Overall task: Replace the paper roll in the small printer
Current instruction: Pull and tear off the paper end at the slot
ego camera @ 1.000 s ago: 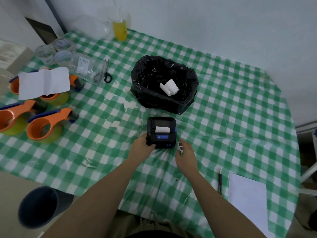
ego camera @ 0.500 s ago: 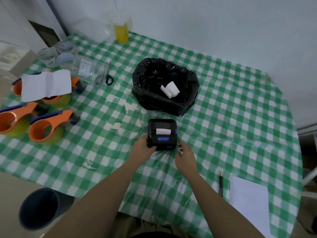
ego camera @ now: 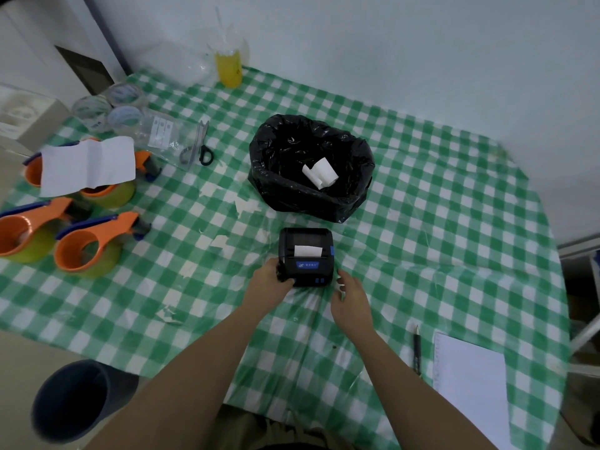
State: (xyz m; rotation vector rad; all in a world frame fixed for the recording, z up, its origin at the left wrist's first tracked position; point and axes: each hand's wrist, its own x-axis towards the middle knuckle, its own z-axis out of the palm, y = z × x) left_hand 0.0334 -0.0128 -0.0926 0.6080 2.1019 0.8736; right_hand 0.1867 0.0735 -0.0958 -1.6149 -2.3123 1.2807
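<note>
The small printer [ego camera: 306, 256] sits shut on the checked surface [ego camera: 438, 222], just in front of the black bin bag [ego camera: 282, 177], a paper tab showing at its slot. The left hand [ego camera: 271, 282] grips its near-left corner; the right hand [ego camera: 352, 297] rests loosely open beside it, holding nothing. A one-sided tug could slide the printer or tear the tab. Counted: one printer, one scissors [ego camera: 199, 147], three orange tape dispensers [ego camera: 87, 245], one pen [ego camera: 417, 349].

printer [ego camera: 305, 256] on table [ego camera: 422, 222], centre | bag-lined bin [ego camera: 310, 167] just behind it, paper scrap [ego camera: 319, 173] inside | left hand [ego camera: 269, 282] at printer's left corner, right hand [ego camera: 352, 298] just right of it | scissors [ego camera: 199, 147] left of bin | tape dispensers [ego camera: 87, 241] far left | pen [ego camera: 417, 349] and notepad [ego camera: 470, 384] near right
</note>
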